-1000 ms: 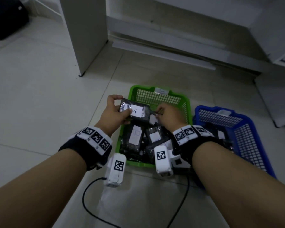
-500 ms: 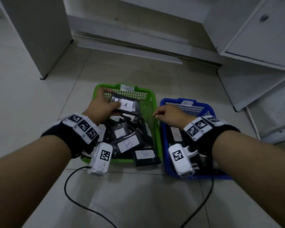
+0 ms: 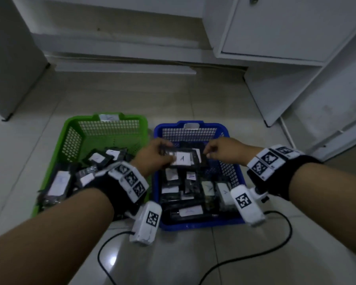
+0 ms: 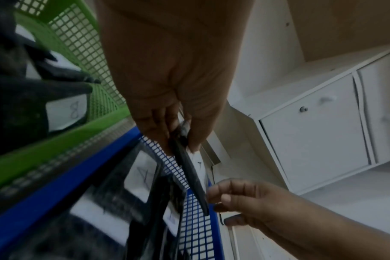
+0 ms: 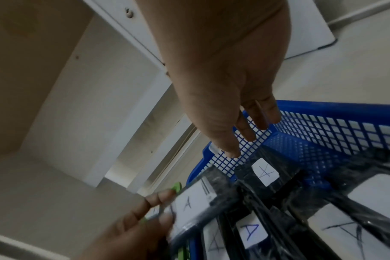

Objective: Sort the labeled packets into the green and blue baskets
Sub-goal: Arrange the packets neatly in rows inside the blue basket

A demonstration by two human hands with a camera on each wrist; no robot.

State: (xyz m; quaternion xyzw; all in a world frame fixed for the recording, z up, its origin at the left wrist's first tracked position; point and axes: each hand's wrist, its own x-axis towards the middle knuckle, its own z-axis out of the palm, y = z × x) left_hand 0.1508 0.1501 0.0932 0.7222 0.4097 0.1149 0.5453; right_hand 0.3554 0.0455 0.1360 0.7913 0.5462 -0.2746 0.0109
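L hand (image 3: 152, 156) now over the blue basket (image 3: 230, 179), thumb and fingers pinching an A-labelled packet (image 3: 182, 159) by its near-L edge. Half a sec ago I had that same packet above the green basket (image 3: 70, 140), so it's crossed over; the carry is basically done. From basket centre the packet sits toward 12 o'clock, held above the packets already lying in there, not yet resting on them as far as I can tell. L wrist view shows it edge-on, thin and dark, clamped betw. thumb and forefinger.

R hand (image 3: 224, 150) at approx 3 o'clock of the packet, fingers loosely curled, holding nothing. Fingertips (image 4: 225, 198) just beside the packet's far end; can't tell if they touch. It was over this basket before too and has closed in on the packet.

Sort check: labels visible in blue are As (R wrist view shows several). Green basket pile shows a B label (image 4: 75, 110) in L wrist view; other green labels too blurred to read.

Judgement: A goes with A, so correct bin. Next is a release, prob. lowering it flat onto the stack. Risk: slick wrap, packet may slide to the 12 o'clock wall. Green pile still looks mixed-unknown; more to sort.
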